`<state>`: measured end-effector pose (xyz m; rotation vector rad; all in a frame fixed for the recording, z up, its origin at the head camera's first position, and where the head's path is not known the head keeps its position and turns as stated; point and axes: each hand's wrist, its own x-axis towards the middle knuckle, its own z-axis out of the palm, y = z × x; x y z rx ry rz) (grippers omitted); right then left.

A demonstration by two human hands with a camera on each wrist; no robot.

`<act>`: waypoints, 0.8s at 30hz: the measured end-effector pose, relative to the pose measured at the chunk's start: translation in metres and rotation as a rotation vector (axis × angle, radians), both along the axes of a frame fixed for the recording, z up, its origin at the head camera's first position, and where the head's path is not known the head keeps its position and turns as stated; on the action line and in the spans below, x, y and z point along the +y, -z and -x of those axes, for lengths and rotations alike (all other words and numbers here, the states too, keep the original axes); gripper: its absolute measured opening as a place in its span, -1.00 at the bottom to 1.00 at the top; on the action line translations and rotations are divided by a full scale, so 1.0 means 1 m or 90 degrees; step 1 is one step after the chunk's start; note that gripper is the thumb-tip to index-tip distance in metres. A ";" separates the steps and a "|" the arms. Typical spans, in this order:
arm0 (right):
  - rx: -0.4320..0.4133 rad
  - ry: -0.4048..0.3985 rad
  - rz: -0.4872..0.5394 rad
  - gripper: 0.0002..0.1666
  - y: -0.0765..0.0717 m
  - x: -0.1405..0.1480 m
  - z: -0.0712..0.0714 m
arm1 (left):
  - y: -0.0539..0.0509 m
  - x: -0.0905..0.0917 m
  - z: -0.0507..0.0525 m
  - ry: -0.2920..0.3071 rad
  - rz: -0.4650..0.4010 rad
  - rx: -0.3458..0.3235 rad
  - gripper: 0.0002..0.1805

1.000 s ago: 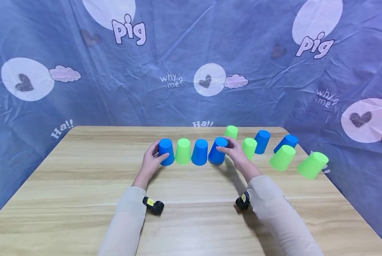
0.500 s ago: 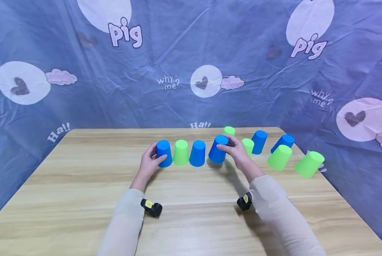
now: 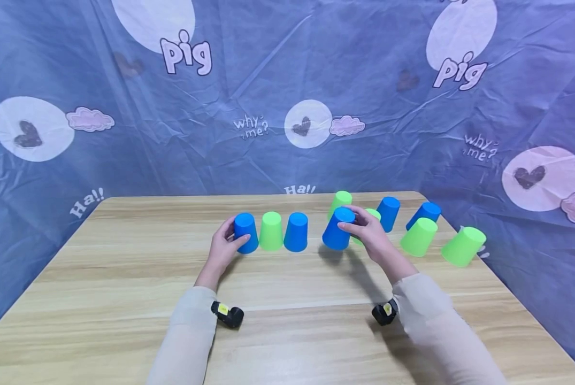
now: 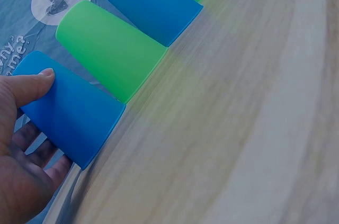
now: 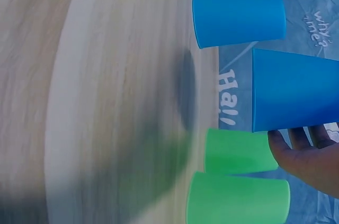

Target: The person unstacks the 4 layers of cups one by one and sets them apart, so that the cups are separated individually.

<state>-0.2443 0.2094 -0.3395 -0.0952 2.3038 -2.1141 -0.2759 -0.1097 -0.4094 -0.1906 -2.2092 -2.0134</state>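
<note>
My left hand (image 3: 224, 249) grips an upside-down blue cup (image 3: 246, 233) at the left end of a short row on the table. In the left wrist view the thumb lies on the near side of that blue cup (image 4: 69, 107), other fingers behind it. Beside it stand a green cup (image 3: 270, 231) and another blue cup (image 3: 296, 232), both upside down. My right hand (image 3: 371, 233) holds a second blue cup (image 3: 338, 229), slightly tilted and raised off the table, its shadow below. The right wrist view shows fingers under this blue cup (image 5: 296, 91).
On the right stand several more upside-down cups: a green cup (image 3: 340, 202) at the back, a partly hidden green cup (image 3: 373, 214), blue cups (image 3: 388, 214) (image 3: 424, 215), and green cups (image 3: 419, 237) (image 3: 464, 246) nearer the right table edge. A patterned blue cloth (image 3: 210, 155) hangs behind.
My right hand has lifted its blue cup off the table and carried it to the right, widening the gap to the row. My left hand keeps its hold on the left blue cup.
</note>
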 end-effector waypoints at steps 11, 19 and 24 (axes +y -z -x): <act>0.026 -0.017 -0.026 -0.41 -0.004 0.028 -0.026 | 0.000 0.000 -0.002 0.002 -0.005 -0.003 -0.39; 0.038 0.001 -0.014 -0.58 -0.002 0.060 -0.050 | 0.002 0.000 0.001 -0.002 0.000 -0.005 -0.39; 0.042 0.015 0.006 -0.57 -0.003 0.082 -0.065 | 0.000 0.001 0.000 -0.002 0.002 -0.002 -0.39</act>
